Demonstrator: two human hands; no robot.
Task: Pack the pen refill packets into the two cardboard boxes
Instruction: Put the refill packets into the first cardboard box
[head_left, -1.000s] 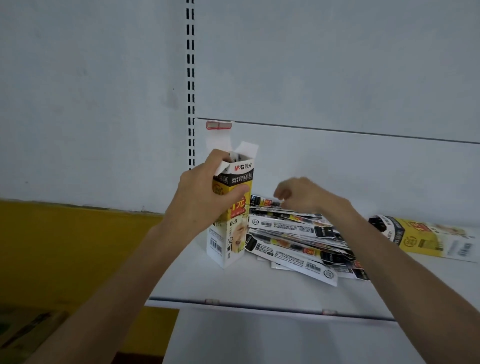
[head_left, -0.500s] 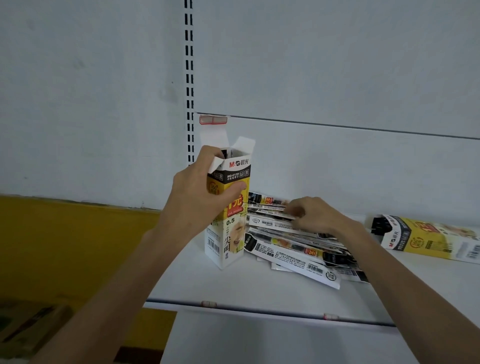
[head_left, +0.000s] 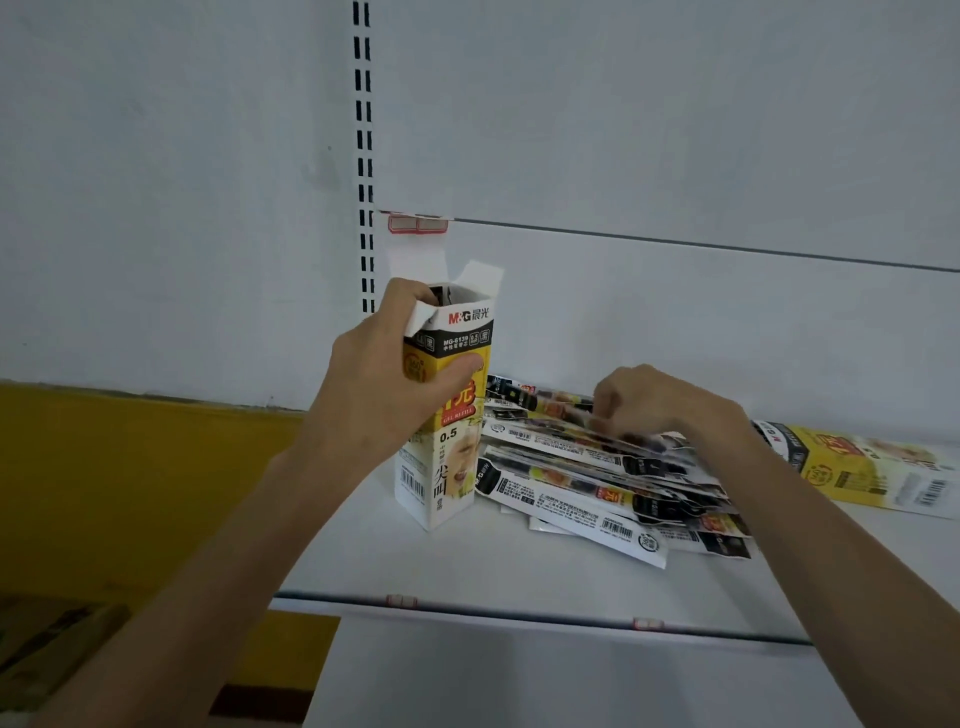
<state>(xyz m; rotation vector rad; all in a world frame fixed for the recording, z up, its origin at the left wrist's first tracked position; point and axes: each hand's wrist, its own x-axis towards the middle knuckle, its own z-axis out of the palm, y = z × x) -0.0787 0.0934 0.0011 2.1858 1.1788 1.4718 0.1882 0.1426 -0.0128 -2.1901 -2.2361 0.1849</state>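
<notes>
Head: hands (head_left: 384, 387) (head_left: 657, 405) on box (head_left: 449, 467), packets (head_left: 571, 491)

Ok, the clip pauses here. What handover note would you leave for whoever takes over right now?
Left hand grips the upright box. Its top flaps are open and something dark shows at its mouth, count unclear.
Right hand pinches at the top of the refill packets, piled on the shelf right of that box.
Second box lies flat at far right, with neither hand on it.
Left to do: many packets lie loose; load them into both boxes.
</notes>
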